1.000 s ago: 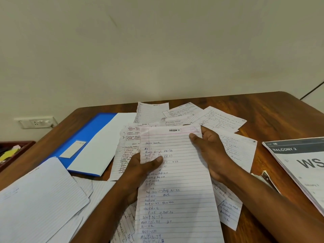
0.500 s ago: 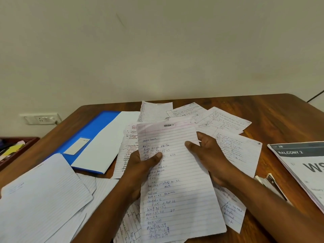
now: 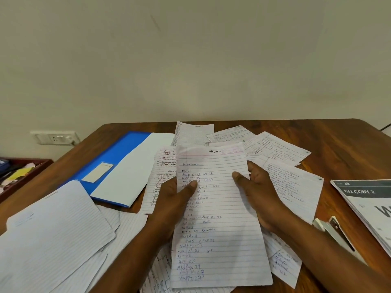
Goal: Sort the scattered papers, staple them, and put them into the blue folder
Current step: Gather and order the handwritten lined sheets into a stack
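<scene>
At the centre of the frame, a lined sheet (image 3: 218, 216) headed "SECTION 1" and covered in handwriting is held up between two hands. The left hand (image 3: 175, 199) pinches its left edge, thumb lying across the written face and fingers hidden behind the paper. The right hand (image 3: 257, 195) grips the right edge the same way, thumb on the front, fingers curled behind. Beneath and beyond them, scattered papers (image 3: 275, 149) overlap across the wooden table (image 3: 342, 142). The blue folder (image 3: 118, 159) lies open in the middle left of the frame, with a white sheet inside it. Blank lined sheets (image 3: 50, 233) are heaped at lower left. A stapler (image 3: 336, 231) lies at lower right, just beside a printed booklet (image 3: 368, 199) marked "BALCONY 2". A wall socket (image 3: 55, 137) sits at far left.
</scene>
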The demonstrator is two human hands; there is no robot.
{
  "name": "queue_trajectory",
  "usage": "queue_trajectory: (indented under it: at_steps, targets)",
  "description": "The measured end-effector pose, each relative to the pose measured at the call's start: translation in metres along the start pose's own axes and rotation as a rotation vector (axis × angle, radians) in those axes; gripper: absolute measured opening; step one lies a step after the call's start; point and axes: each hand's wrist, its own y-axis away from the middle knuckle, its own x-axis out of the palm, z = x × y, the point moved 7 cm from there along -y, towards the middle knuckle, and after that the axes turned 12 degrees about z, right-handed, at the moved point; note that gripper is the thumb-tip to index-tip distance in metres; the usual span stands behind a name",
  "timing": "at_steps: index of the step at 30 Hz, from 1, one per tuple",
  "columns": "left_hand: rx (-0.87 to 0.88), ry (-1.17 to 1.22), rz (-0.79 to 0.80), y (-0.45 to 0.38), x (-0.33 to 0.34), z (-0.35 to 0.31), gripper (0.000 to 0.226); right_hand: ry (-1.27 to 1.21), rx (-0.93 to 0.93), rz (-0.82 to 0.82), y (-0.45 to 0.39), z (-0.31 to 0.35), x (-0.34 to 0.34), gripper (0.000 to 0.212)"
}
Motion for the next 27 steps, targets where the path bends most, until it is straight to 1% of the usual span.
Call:
queue_trajectory:
  at_steps: [3,6,8,10,13,16,19,21,23,27]
  targets:
    - [-0.002,-0.045,0.005,-0.002,-0.001,0.002,0.015,0.035,-0.004,-0.027,0.001,0.0,0.003,0.031]
    - [-0.005,-0.078,0.015,-0.002,-0.005,-0.001,0.015,0.037,0.01,-0.013,0.001,-0.002,0.006,0.03]
    - [-0.022,-0.075,0.015,-0.002,-0.014,-0.005,0.016,0.027,0.034,-0.004,-0.001,-0.001,0.008,0.025]
    - [-0.037,-0.082,0.001,-0.001,-0.029,-0.011,0.018,0.069,0.075,-0.024,-0.003,0.004,0.006,0.016]
    - [-0.053,-0.054,-0.108,0.001,-0.064,-0.022,0.017,0.121,0.115,-0.001,-0.015,0.012,0.008,0.014]
    - [-0.073,-0.025,-0.265,0.007,-0.107,-0.026,0.012,0.28,0.125,0.043,-0.033,0.018,0.014,0.019]
    - [-0.045,0.072,-0.441,0.016,-0.142,-0.028,0.029,0.422,0.104,0.044,-0.055,0.022,0.019,0.025]
    - [-0.021,0.134,-0.519,0.021,-0.156,-0.028,0.029,0.474,0.095,0.053,-0.07,0.023,0.023,0.028]
    - [-0.007,0.159,-0.555,0.022,-0.165,-0.024,0.023,0.512,0.095,0.062,-0.086,0.024,0.027,0.031]
    - [-0.015,0.15,-0.535,0.018,-0.168,-0.016,0.021,0.579,0.099,0.101,-0.114,0.022,0.037,0.033]
